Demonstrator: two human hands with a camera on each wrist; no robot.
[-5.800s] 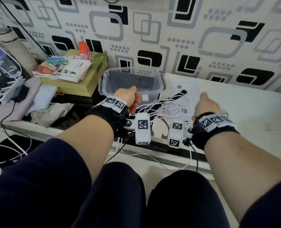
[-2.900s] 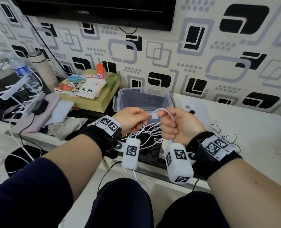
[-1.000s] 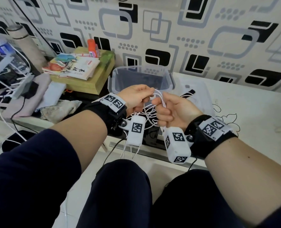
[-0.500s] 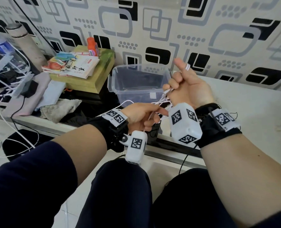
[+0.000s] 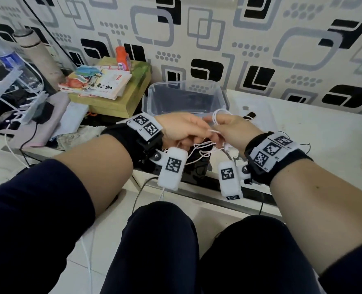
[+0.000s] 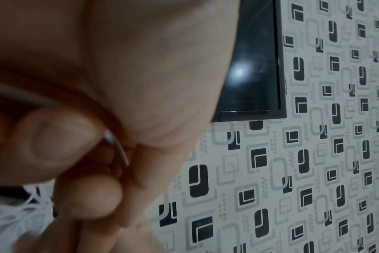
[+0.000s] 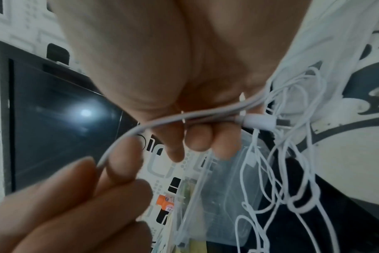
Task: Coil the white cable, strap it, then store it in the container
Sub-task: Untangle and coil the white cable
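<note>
The thin white cable (image 5: pixel 203 147) hangs in loose strands between my two hands, in front of the clear plastic container (image 5: pixel 222 96). My left hand (image 5: pixel 197 132) pinches a strand of it. My right hand (image 5: pixel 220 128) grips the cable, one loop of which lies round its raised index finger. In the right wrist view the plug end (image 7: pixel 260 122) sticks out past my curled right fingers (image 7: pixel 197 140), and the left hand's fingertips (image 7: pixel 121 154) pinch the cable (image 7: pixel 162 121). A tangle of it hangs at the right. A black strap (image 5: pixel 250 115) lies on the table behind my right hand.
A stack of books (image 5: pixel 103 83) on a green box with an orange bottle (image 5: pixel 122 58) stands left of the container. A flask (image 5: pixel 38 54), a water bottle (image 5: pixel 6 58) and cloths crowd the far left. White tabletop (image 5: pixel 324 141) extends right. A television (image 6: pixel 255 68) hangs on the patterned wall.
My right hand, raised high with the cable half a second ago, has come down beside my left hand. A loop now sits round its index finger. Both hands keep hold.
</note>
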